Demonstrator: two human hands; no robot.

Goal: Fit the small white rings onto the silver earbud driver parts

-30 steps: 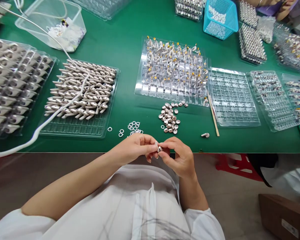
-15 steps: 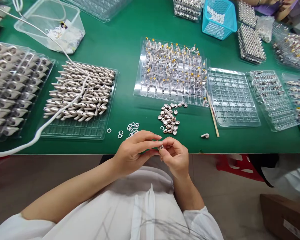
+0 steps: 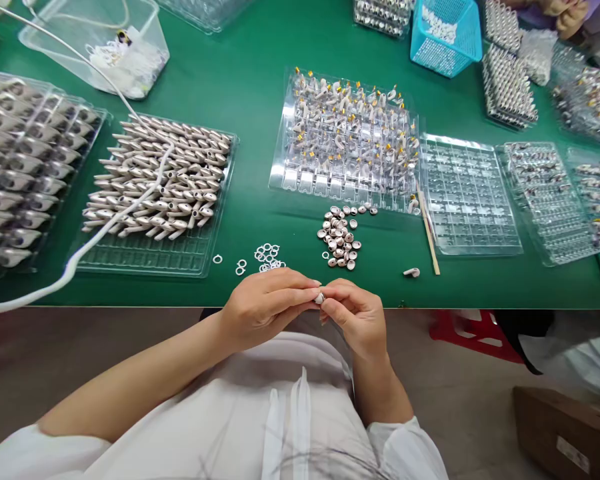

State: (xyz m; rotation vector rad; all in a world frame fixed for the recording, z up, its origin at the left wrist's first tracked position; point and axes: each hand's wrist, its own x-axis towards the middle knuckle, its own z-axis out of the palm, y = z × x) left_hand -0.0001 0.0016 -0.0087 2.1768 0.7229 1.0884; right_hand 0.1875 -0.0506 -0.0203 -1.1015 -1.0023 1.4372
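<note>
Between the fingertips of both hands sits a small pale earbud part [image 3: 319,299], mostly covered by the fingers. My left hand [image 3: 267,303] pinches it from the left, and my right hand [image 3: 357,312] grips it from the right, at the table's front edge. Beyond the hands lies a pile of small beige earbud caps [image 3: 339,233]. Several thin white rings [image 3: 267,253] are scattered by my left hand. To the right of my right hand rests a single white earbud [image 3: 411,273].
A clear tray [image 3: 285,177] holds many small parts with yellow tabs. Left of it, earbud shells [image 3: 155,180] fill another tray, with a white cable [image 3: 73,263] across them. A wooden stick [image 3: 429,233], a clear tray [image 3: 473,200] and a blue basket [image 3: 445,50] are on the right.
The part between my fingers has been turned, now showing a pale rounded side. My right hand has shifted slightly right, and the camera view has moved a little.
</note>
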